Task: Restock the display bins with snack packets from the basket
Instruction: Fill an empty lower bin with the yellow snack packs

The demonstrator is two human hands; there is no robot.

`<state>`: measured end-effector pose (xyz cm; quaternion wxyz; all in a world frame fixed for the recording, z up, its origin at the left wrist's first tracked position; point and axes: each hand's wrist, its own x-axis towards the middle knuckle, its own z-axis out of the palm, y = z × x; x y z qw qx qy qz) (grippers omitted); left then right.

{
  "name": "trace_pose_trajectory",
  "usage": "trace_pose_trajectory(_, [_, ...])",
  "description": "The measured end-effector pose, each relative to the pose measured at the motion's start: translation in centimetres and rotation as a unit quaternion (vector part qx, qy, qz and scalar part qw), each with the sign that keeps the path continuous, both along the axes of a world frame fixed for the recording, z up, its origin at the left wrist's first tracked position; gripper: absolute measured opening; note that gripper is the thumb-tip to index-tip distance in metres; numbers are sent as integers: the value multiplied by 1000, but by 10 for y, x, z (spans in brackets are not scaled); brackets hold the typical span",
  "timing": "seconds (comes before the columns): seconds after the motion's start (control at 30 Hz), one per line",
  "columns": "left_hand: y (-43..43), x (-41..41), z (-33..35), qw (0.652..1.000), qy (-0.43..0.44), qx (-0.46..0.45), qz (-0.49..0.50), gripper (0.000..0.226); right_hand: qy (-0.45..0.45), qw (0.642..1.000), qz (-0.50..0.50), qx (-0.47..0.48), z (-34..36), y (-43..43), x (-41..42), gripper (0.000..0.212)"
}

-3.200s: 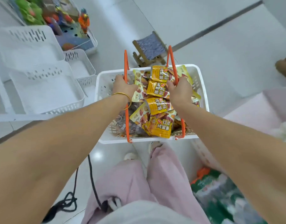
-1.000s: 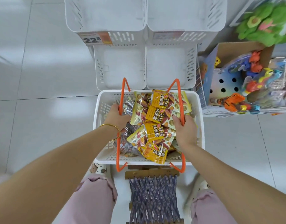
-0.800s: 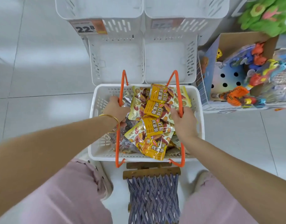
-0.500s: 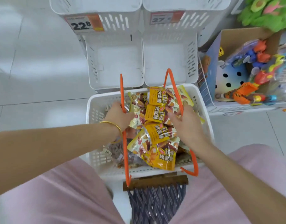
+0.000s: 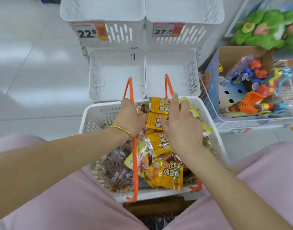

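R hand (image 5: pixel 182 127) is now lying off the right handle (image 5: pixel 167 83), fingers spreading flat on yellow snack packets (image 5: pixel 158 106) in the basket (image 5: pixel 96 112). L hand (image 5: pixel 130 117) is still curling round left handle (image 5: pixel 129 87). Basket's sitting just before display bins (image 5: pixel 117 75).

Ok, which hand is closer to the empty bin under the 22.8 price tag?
Left. The left hand grips the orange handle just in front of that bin; the right hand lies over yellow packets further right, nearer the neighbouring bin.
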<state>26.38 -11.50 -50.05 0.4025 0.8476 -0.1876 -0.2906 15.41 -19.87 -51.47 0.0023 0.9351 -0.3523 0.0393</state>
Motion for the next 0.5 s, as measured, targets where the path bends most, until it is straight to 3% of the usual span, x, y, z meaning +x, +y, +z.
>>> trace_pose_trajectory(0.1, [0, -2, -2, 983, -152, 74, -69, 80, 29, 998, -6, -63, -9, -14, -6, 82])
trace_pose_trajectory(0.17, [3, -4, -1, 945, -252, 151, -142, 78, 66, 989, -26, -132, -11, -26, -16, 86])
trace_pose_trajectory(0.23, [6, -6, 0, 883, -348, 256, -183, 71, 110, 982, -52, -148, -13, -41, -29, 87])
trace_pose_trajectory(0.33, [7, -1, -1, 750, -477, 396, -230, 64, 166, 968, -105, -157, -16, -57, -37, 77])
trace_pose_trajectory(0.4, [8, 3, -7, 691, -495, 471, -235, 61, 180, 969, -99, -141, -20, -57, -31, 78])
trace_pose_trajectory(0.5, [17, 13, -23, 672, -467, 541, -192, 65, 132, 987, -32, -85, -32, -34, -12, 81])
